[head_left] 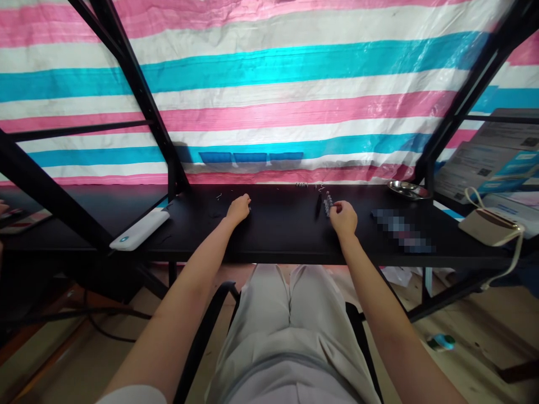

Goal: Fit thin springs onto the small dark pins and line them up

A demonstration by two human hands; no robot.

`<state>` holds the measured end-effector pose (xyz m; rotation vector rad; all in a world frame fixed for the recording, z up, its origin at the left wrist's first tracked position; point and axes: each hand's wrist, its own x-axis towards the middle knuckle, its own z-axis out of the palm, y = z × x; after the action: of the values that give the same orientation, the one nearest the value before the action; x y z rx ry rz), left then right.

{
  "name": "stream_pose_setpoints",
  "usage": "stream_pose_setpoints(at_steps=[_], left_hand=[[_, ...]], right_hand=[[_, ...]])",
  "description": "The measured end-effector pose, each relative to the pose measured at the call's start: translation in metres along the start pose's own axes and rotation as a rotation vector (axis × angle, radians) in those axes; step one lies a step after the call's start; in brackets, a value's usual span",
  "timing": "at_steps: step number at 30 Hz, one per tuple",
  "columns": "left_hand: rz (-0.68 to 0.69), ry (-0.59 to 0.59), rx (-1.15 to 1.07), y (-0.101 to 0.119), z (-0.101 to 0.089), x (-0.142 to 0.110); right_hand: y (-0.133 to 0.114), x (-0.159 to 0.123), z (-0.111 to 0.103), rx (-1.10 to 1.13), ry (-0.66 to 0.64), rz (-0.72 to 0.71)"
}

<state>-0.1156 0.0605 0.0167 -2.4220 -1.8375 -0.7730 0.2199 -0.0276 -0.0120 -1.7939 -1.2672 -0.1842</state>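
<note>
My left hand [239, 209] rests on the black table with its fingers curled closed; anything inside them is hidden. Further right, my right hand [344, 217] has thumb and fingers pinched together at the near end of a short row of small grey, shiny pieces [328, 203]. Whether it holds one of them is too small to make out. Just left of that row lies a thin black pen-like stick [319, 205]. Several small pale coiled bits [301, 184] lie along the table's back edge, and a thin pale scrap [219, 196] is beyond my left hand.
A white oblong device [140, 230] lies at the table's left end. At the back right is a round metal dish [407, 190], with a blurred-out flat object [402, 230] nearer. A cream pouch [489, 226] with a strap sits far right. Black frame posts flank the table [286, 241].
</note>
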Motion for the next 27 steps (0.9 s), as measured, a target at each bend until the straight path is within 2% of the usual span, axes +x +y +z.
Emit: stream_pose_setpoints(at_steps=[6,10,16,19,21,23,27], left_hand=[[0.089,0.132,-0.218,0.034,0.011,-0.008],[0.082,0.181,-0.374,0.060,0.017,-0.014],[0.033,0.231,-0.542,0.079,0.032,-0.027],[0.035,0.239,-0.604,0.079,0.037,-0.032],[0.050,0.207,-0.682,0.078,0.039,-0.033],[0.077,0.145,-0.777,0.078,0.041,-0.033],[0.124,0.006,-0.915,0.079,0.043,-0.034]], right_hand=[[0.000,0.000,-0.001,0.002,0.014,0.032],[0.001,0.000,-0.001,0.012,0.017,0.027],[-0.001,-0.001,-0.002,0.048,0.155,-0.033],[-0.006,-0.002,-0.004,0.050,0.208,-0.155],[-0.011,-0.005,-0.005,0.045,0.191,-0.282],[-0.017,-0.008,-0.003,0.031,0.130,-0.451],[-0.031,-0.017,0.005,-0.035,-0.073,-0.828]])
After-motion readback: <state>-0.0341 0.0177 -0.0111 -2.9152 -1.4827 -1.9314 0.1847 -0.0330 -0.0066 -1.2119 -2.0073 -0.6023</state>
